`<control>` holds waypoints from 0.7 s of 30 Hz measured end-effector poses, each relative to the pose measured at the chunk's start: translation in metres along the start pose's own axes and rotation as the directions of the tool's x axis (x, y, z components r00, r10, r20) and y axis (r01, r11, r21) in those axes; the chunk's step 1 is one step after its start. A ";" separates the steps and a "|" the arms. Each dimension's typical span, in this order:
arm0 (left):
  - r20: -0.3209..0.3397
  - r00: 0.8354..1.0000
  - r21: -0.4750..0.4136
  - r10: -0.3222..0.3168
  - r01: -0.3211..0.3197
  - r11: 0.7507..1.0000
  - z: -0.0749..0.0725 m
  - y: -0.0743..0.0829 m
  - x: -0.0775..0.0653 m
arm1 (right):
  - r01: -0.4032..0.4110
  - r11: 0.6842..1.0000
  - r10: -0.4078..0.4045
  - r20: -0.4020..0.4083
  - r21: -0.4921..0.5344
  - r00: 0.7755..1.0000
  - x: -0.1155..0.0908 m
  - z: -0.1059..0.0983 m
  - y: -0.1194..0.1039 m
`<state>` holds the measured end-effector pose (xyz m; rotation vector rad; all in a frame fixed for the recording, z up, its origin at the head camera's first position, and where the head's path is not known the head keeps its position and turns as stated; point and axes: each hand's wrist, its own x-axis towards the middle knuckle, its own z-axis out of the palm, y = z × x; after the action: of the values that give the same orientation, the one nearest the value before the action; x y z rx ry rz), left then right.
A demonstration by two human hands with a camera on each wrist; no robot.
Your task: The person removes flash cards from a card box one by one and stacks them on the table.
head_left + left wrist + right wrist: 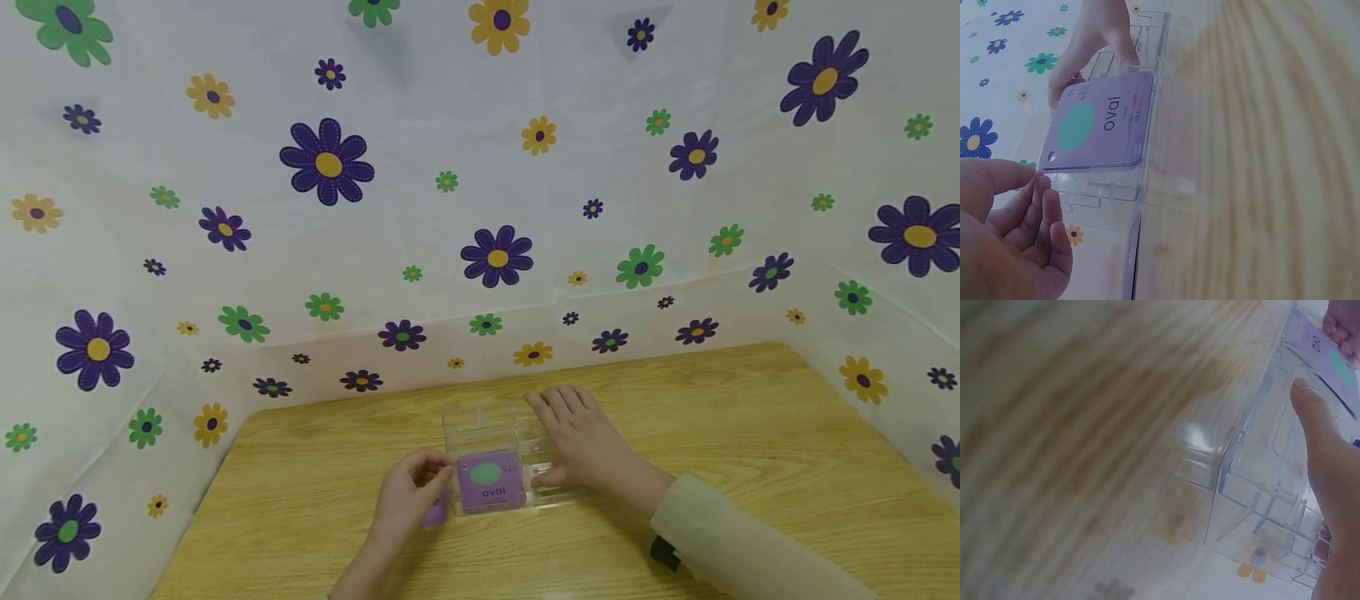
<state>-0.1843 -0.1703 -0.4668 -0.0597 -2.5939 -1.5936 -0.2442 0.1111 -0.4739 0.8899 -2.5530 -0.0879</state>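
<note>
Two hands at work. Left hand bent, thumb and forefinger nearly together at edge of oval card; can't tell if gripping. Right hand clasping clear box across its width. Oval card between both hands, over box section left of right thumb. Just below left fingertips, outside box: second purple card. Probably partway: oval card at box, full seating unclear; second purple card left over.

White flowered sheeting borders a wooden table.
</note>
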 end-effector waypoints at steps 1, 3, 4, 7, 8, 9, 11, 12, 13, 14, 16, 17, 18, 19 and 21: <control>0.000 1.000 0.006 -0.004 0.004 1.000 0.001 0.000 0.001 | 0.001 1.000 -0.001 -0.005 -0.002 1.000 0.000 0.000 0.000; -0.002 1.000 0.012 -0.007 0.007 1.000 0.002 -0.001 0.002 | 0.002 1.000 -0.002 -0.013 -0.004 1.000 0.000 0.001 0.000; -0.003 1.000 0.013 -0.006 0.006 1.000 0.002 -0.002 0.002 | 0.002 1.000 -0.002 -0.015 -0.004 1.000 -0.001 0.001 0.000; -0.008 1.000 0.017 -0.007 0.007 1.000 0.004 -0.002 0.003 | 0.002 1.000 -0.002 -0.022 -0.003 1.000 -0.001 0.000 0.000; -0.010 1.000 0.018 -0.005 0.005 1.000 0.004 -0.002 0.003 | 0.002 1.000 -0.002 -0.022 -0.003 1.000 -0.001 0.000 0.000; -0.010 1.000 0.018 -0.004 0.004 1.000 0.004 -0.002 0.003 | 0.002 1.000 -0.002 -0.021 -0.006 1.000 -0.001 0.000 0.000; -0.011 1.000 0.016 -0.003 0.003 1.000 0.003 -0.002 0.003 | 0.002 1.000 -0.002 -0.019 -0.008 1.000 0.000 0.000 0.000; -0.011 1.000 0.014 -0.002 0.002 1.000 0.003 -0.002 0.003 | 0.002 1.000 -0.002 -0.018 -0.007 1.000 0.000 0.000 0.000; -0.011 1.000 0.011 -0.002 0.002 1.000 0.003 -0.002 0.003 | 0.002 1.000 -0.002 -0.017 -0.007 1.000 0.000 0.000 0.000; -0.012 1.000 0.010 -0.001 0.001 1.000 0.003 -0.002 0.004 | 0.002 1.000 -0.002 -0.016 -0.006 1.000 -0.001 0.000 0.000; -0.012 1.000 0.014 0.010 -0.010 1.000 0.003 -0.002 0.004 | 0.001 1.000 -0.001 -0.014 -0.004 1.000 -0.001 0.001 0.000; -0.013 1.000 0.013 0.010 -0.010 1.000 0.003 -0.002 0.004 | 0.002 1.000 -0.002 -0.014 -0.004 1.000 -0.001 0.001 0.000; -0.012 1.000 0.014 0.010 -0.010 1.000 0.004 -0.002 0.004 | 0.002 1.000 -0.002 -0.014 -0.003 1.000 -0.001 0.001 0.000; -0.012 1.000 0.014 0.009 -0.009 1.000 0.004 -0.002 0.005 | 0.002 1.000 -0.002 -0.014 -0.003 1.000 -0.001 0.001 0.000; -0.008 1.000 0.017 0.008 -0.008 1.000 0.005 -0.003 0.006 | 0.002 1.000 -0.002 -0.015 -0.005 1.000 -0.001 0.001 0.000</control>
<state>-0.1904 -0.1675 -0.4708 -0.0623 -2.5975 -1.5661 -0.2445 0.1118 -0.4750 0.8885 -2.5367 -0.0876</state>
